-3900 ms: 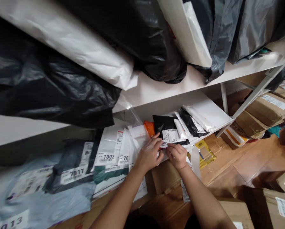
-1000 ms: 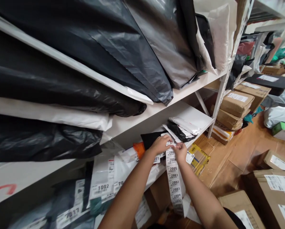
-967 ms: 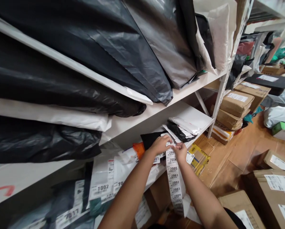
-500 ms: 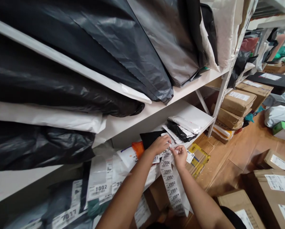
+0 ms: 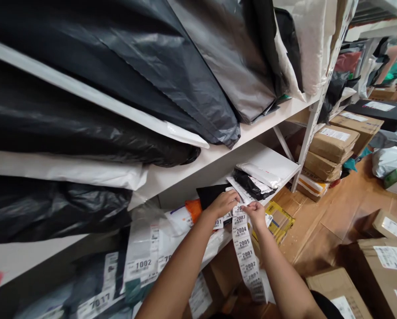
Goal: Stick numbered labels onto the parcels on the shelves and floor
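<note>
A long white strip of number labels [image 5: 244, 243], printed with numbers such as 2003, 2004 and 2005, hangs down between my forearms. My right hand [image 5: 256, 213] pinches its upper right edge between thumb and fingers. Close beside it, at the strip's top end, my left hand [image 5: 224, 204] has its fingers curled together; what is in them is hidden. Just beyond the hands, a black plastic parcel [image 5: 251, 184] and a white plastic parcel [image 5: 260, 174] lie on the lower shelf [image 5: 280, 158]. An orange-marked parcel [image 5: 193, 211] is left of my left hand.
Large dark plastic bags [image 5: 172, 66] jut over the upper shelf edge [image 5: 251, 130]. Numbered parcels [image 5: 142, 252] lie lower left. A shelf post [image 5: 311, 128] rises beyond the hands. Cardboard boxes [image 5: 333, 141] stand stacked behind it, with labelled boxes [image 5: 381, 261] on the wooden floor at right.
The strip's top has shifted right and slightly down with my right hand, showing more of its upper labels. My left hand has stayed nearly in place, and the two hands are slightly farther apart.
</note>
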A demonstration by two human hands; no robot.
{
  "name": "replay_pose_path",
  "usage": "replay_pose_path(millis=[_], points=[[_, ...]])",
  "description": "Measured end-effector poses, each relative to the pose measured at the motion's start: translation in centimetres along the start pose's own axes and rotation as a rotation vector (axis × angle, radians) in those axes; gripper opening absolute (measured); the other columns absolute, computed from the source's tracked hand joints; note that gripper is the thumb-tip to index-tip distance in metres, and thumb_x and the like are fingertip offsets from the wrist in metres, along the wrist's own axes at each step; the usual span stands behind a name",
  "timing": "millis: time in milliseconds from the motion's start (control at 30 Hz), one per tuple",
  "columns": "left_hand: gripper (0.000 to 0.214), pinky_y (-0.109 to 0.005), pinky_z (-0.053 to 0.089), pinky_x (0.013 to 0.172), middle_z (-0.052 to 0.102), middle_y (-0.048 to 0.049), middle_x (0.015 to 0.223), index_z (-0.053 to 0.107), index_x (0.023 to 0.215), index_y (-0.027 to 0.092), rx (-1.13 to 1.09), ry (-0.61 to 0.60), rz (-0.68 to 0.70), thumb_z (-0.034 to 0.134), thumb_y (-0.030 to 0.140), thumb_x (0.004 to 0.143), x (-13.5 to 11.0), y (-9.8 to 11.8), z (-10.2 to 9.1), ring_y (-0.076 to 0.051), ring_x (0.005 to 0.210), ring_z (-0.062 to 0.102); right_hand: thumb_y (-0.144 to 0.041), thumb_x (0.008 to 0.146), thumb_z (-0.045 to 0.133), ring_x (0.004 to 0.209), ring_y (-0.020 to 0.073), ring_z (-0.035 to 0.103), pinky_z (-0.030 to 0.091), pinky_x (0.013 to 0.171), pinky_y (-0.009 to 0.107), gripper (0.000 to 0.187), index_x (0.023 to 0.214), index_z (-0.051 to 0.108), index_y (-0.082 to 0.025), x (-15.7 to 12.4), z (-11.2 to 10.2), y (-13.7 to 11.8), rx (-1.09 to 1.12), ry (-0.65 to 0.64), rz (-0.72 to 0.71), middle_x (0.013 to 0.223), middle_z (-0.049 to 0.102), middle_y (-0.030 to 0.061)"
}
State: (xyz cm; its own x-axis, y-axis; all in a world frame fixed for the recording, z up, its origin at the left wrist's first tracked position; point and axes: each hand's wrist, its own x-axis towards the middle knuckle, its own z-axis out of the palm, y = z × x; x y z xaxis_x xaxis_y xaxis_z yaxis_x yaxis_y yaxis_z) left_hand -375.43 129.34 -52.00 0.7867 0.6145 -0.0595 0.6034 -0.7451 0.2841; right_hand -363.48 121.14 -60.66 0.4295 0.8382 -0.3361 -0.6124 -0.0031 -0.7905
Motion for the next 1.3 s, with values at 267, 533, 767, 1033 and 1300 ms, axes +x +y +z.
replay_pose_path(millis=[267,533,767,1033,1300], points=[[0.018,-0.036,0.044,0.091,0.064,-0.0046,0.105,0.068,0.094,0.023,0.11,0.001,-0.04,0.053,0.024,0.084,-0.1,0.4,1.0,-0.021,0.1,0.059,-0.027,0.046,0.084,0.052,0.0159,0.058,0.044,0.054,0.027,0.049,0.076,0.045,-0.024,-0.1,0.1,0.7,-0.289,0.147,-0.117,0.055,0.058,-0.0075],[0.024,-0.038,0.043,0.088,0.061,-0.0082,0.105,0.07,0.103,0.023,0.231,0.009,-0.086,0.058,0.032,0.084,-0.1,1.7,1.4,-0.025,0.101,0.057,-0.026,0.04,0.09,0.054,0.0166,0.054,0.04,0.055,0.027,0.055,0.08,0.052,-0.023,-1.4,-1.8,0.0,-0.47,0.059,0.019,0.054,0.053,-0.0082],[0.04,-0.043,0.041,0.09,0.059,-0.013,0.108,0.069,0.1,0.019,0.281,0.05,-0.078,0.073,0.045,0.07,-0.5,3.3,1.5,-0.032,0.104,0.052,-0.039,0.033,0.093,0.053,0.0181,0.061,0.048,0.058,0.032,0.043,0.06,0.07,-0.015,-3.7,-5.0,-1.7,-0.228,-0.294,0.325,0.057,0.068,0.0038],[0.027,-0.047,0.043,0.092,0.061,-0.0176,0.108,0.072,0.097,0.014,0.183,0.082,-0.119,0.068,0.022,0.072,-0.3,4.3,1.4,-0.034,0.106,0.053,-0.029,0.038,0.096,0.056,0.0138,0.064,0.049,0.06,0.026,0.04,0.07,0.075,-0.016,-3.9,-5.7,-5.6,0.084,-0.278,0.242,0.065,0.074,0.0025],[0.034,-0.037,0.051,0.092,0.071,-0.0099,0.109,0.069,0.111,0.019,-0.293,0.26,-0.172,0.05,0.037,0.089,-2.3,7.8,2.5,-0.023,0.102,0.065,-0.039,0.05,0.092,0.053,0.0123,0.06,0.048,0.057,0.025,0.036,0.075,0.076,-0.018,-3.6,-6.6,-6.9,0.05,-0.407,0.118,0.06,0.071,0.0002]])
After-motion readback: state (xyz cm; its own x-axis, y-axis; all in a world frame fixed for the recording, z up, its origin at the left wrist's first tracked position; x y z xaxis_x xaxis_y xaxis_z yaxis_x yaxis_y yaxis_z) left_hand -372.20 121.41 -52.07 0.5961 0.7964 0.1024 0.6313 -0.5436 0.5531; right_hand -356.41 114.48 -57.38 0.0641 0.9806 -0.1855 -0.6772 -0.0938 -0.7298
